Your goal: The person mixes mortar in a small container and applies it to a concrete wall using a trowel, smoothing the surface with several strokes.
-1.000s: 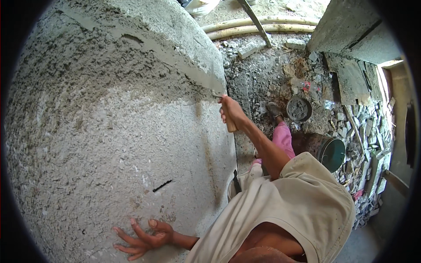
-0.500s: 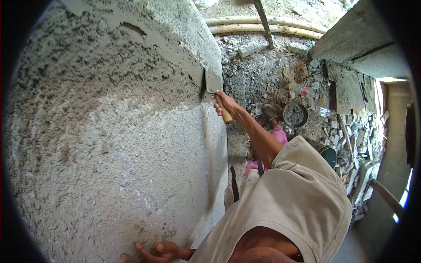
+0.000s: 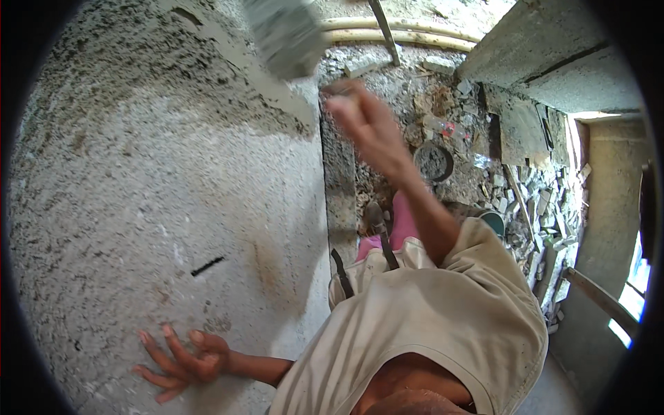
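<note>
My right hand [image 3: 363,121], blurred, is closed around the handle of a trowel [image 3: 285,38], whose smeared blade is raised over the upper part of the grey rough wall [image 3: 159,194], by its edge. Wet, darker plaster [image 3: 152,62] covers the wall's upper band, with a smoother strip near the edge. My left hand [image 3: 180,363] rests with fingers spread on the paler, drier surface low at the left. A short black mark or slot [image 3: 206,265] shows above it.
A round container of grey mix [image 3: 433,163] and a larger bucket [image 3: 492,225] stand among rubble [image 3: 543,207] at my right. Pale pipes [image 3: 422,36] cross the top past an upright plank. A concrete block wall [image 3: 536,52] rises at right, and a board [image 3: 602,304] juts out below.
My right hand and the trowel have moved upward in the picture, away from where the blade lay on the strip. My left hand reappears fully, spread on the wall. The view has shifted.
</note>
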A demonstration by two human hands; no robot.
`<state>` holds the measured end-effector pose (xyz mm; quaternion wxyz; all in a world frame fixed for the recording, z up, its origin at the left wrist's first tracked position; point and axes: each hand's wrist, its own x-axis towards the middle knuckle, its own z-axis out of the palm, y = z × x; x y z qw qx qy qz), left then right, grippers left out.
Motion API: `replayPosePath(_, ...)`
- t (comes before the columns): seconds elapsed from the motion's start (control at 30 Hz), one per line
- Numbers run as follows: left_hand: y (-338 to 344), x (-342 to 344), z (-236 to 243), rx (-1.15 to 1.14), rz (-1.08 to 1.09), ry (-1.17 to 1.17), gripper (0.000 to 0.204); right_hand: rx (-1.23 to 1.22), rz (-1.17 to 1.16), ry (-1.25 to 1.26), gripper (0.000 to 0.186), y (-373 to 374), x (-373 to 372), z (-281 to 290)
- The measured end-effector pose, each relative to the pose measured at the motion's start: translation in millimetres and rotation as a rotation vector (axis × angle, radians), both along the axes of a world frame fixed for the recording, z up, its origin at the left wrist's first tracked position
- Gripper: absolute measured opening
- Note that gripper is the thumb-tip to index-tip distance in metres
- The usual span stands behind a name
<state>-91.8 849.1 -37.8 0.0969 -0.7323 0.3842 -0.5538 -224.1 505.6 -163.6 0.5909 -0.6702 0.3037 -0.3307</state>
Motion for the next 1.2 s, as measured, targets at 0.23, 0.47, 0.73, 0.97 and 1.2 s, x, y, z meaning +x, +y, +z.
replayPosePath(0.23,-11.5,-4.4,6.5,-0.109,-0.403,0.089,0.042,-0.074,-0.274,0.340,0.036,-74.6,-96.4,-59.5)
replayPosePath(0.47,-34.9,15.6,19.7,0.114,0.261,-0.228,0.055,0.521,0.373,0.327,0.044,-69.2,-53.9,-218.6)
replayPosePath(0.73,-66.5,12.5,18.8,0.154,0.263,-0.301,0.059,0.636,0.660,0.427,0.050,-143.2,33.8,-268.2)
replayPosePath(0.97,-65.5,15.1,14.7,0.039,0.322,-0.160,0.066,0.684,0.672,0.494,0.046,-149.4,53.9,-258.6)
replayPosePath(1.2,-66.9,19.9,14.7,0.034,0.340,-0.156,0.066,0.655,0.742,0.512,0.043,-156.5,67.9,-256.8)
